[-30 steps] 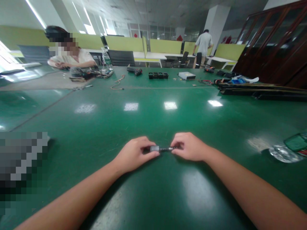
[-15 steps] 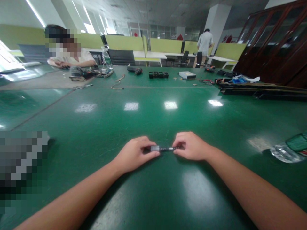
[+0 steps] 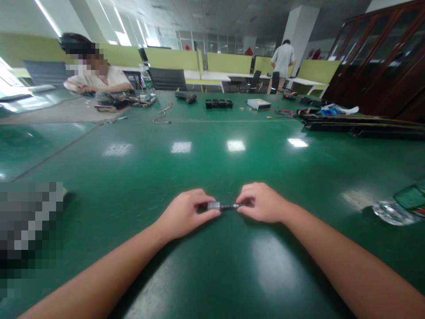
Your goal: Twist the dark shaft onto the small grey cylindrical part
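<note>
Slim tool (image 3: 229, 207): it lay level between the two hands, low over the green tabletop (image 3: 206, 168); whether it touched the surface I couldn't tell.
Grey barrel (image 3: 214, 206): the thicker end, on the left; it looked hard and smooth, metal or plastic, and probably light enough for fingertips. I'd have taken hold here, round the middle, since a shiny skin might slip.
Dark shaft (image 3: 227, 207): thin and straight, likely stiff; I'd have guessed it would take a light pinch but not much sideways bending.
Left hand (image 3: 184, 215): thumb on the near side, fingers on the far side, clamped on the barrel, whose right part stuck out past them.
Right hand (image 3: 264, 204): thumb and fingertips pinched together on the shaft's right end, its tip hidden among them.
Gap between hands: only bare shaft and a little barrel showed there.
</note>
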`<action>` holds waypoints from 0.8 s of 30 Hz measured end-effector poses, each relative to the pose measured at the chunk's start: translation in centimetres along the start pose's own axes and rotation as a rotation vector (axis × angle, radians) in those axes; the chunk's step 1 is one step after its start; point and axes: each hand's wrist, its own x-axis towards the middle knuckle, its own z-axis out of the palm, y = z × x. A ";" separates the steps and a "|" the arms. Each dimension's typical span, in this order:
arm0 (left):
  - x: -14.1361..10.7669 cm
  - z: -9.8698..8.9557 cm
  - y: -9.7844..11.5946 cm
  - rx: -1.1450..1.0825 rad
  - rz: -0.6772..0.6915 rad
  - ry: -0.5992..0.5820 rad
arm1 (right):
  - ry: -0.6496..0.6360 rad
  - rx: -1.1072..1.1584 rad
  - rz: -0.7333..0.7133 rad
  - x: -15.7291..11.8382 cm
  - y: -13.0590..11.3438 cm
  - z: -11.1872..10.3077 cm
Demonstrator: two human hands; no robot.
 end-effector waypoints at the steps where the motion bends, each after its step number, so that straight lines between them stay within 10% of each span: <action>1: 0.0 0.0 0.0 0.000 0.000 -0.001 | 0.003 -0.001 -0.010 0.1 -0.1 0.1; 24: 0.0 0.0 -0.1 -0.026 0.018 -0.005 | 0.060 0.157 -0.010 0.8 -0.6 2.2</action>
